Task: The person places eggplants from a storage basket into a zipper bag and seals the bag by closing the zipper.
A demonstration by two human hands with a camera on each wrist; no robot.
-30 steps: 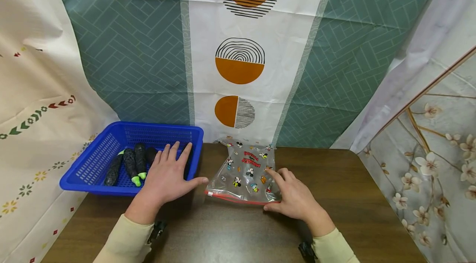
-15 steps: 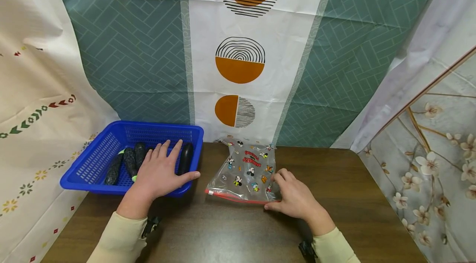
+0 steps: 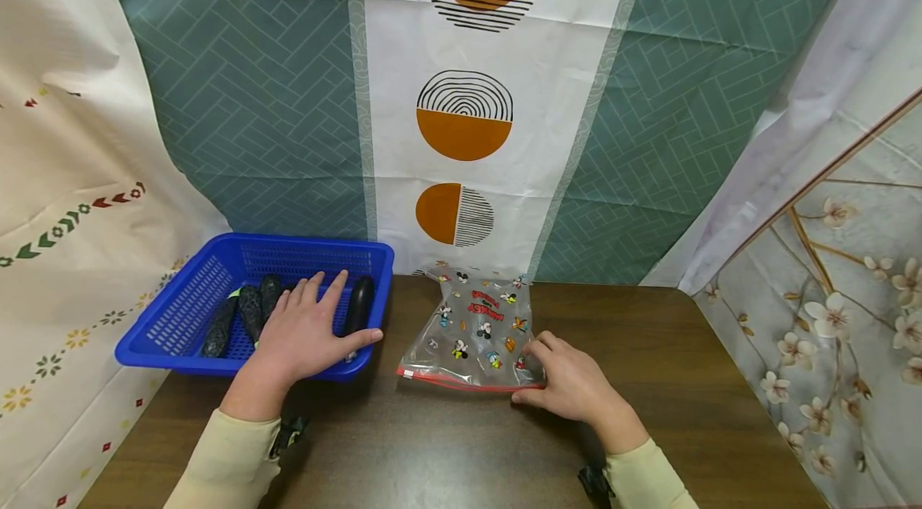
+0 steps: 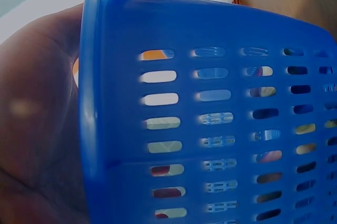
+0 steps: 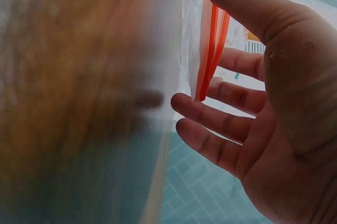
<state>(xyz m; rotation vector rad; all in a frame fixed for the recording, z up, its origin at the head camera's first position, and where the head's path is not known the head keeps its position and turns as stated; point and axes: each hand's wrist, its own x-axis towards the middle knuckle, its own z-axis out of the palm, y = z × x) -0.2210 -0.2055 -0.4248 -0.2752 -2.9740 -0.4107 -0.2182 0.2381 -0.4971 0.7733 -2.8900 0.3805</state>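
Left hand (image 3: 298, 337) shifted leftward, unclenched, fingers spread over the basket (image 3: 310, 251) of vegetables (image 3: 250, 313); the right hand (image 3: 576, 385), also unclenched, curved loosely around the bag (image 3: 471, 337) corner.

The head camera is looking forward and downward from above the table (image 3: 446, 461), and it is taking in both the left hand (image 3: 306, 333) and the right hand (image 3: 569, 381), with the patterned cloth (image 3: 464, 173) behind. The left wrist camera is facing, from very near, the slotted wall (image 4: 187, 108) of the blue basket (image 3: 166, 363); the head view is sharing this basket from farther away. The right wrist camera is looking sideways, close along the palm, toward the red zipper (image 5: 212, 50) of the plastic bag (image 3: 471, 341), which the head view is also showing, from above.
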